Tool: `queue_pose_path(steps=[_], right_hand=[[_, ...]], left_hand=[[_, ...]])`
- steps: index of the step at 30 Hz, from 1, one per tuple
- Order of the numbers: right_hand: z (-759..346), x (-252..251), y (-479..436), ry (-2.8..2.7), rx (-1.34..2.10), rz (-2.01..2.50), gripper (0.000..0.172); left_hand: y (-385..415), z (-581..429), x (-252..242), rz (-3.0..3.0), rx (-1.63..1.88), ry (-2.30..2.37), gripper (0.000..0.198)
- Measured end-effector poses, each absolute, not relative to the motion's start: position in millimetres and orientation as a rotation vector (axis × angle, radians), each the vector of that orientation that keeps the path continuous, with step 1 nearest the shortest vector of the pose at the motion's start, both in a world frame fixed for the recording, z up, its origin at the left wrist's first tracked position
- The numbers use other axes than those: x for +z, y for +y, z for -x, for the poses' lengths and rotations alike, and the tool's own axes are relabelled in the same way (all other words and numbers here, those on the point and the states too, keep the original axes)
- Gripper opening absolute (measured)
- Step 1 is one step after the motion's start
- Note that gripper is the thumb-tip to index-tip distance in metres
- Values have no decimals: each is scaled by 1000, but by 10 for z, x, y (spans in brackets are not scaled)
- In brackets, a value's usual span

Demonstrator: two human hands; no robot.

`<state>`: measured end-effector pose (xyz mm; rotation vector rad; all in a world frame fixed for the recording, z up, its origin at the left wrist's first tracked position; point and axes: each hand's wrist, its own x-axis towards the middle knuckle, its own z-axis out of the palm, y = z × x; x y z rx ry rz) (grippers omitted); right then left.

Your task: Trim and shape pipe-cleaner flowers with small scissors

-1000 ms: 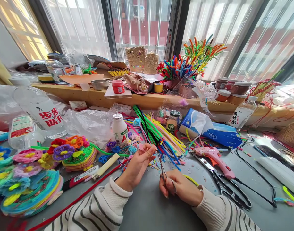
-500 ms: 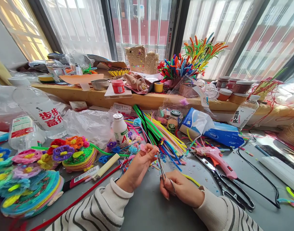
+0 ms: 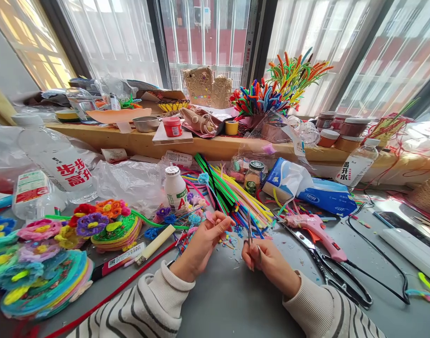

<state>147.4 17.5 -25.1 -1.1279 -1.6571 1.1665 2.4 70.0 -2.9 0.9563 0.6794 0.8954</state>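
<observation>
My left hand [image 3: 204, 244] is closed in a pinch, thumb against fingertips. A light blue pipe-cleaner flower [image 3: 203, 178] stands just above it, its thin stem running down toward the fingers; the grip itself is partly hidden. Small silver scissors [image 3: 250, 227] are in my right hand [image 3: 267, 263], fingers wrapped round the handles and blades pointing up. A gap separates the blades from my left fingertips. Beyond both hands lies a bundle of coloured pipe cleaners [image 3: 232, 197], with blue and pink trimmings scattered on the grey table [image 3: 229, 300].
A pink glue gun [image 3: 318, 232] and large black-handled scissors [image 3: 329, 267] lie to the right. Fuzzy flower pieces [image 3: 42, 263] sit at the left beside a utility knife [image 3: 118, 260] and a glue stick [image 3: 154, 244]. A white bottle [image 3: 176, 190] and a tissue pack [image 3: 309, 188] stand farther back.
My right hand has drawn the scissors away to the right from my left fingertips. The light blue flower has shifted slightly right; my left hand has barely moved.
</observation>
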Motion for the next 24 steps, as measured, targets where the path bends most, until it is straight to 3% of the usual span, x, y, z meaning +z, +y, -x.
queue_pose_path(steps=[10, 24], right_hand=[[-1464, -204, 148, -1882, 1109, 988, 65], [-1437, -285, 179, -1765, 1054, 1108, 59]], left_hand=[[673, -6, -28, -1125, 490, 603, 19], [683, -12, -83, -1086, 515, 658, 20]])
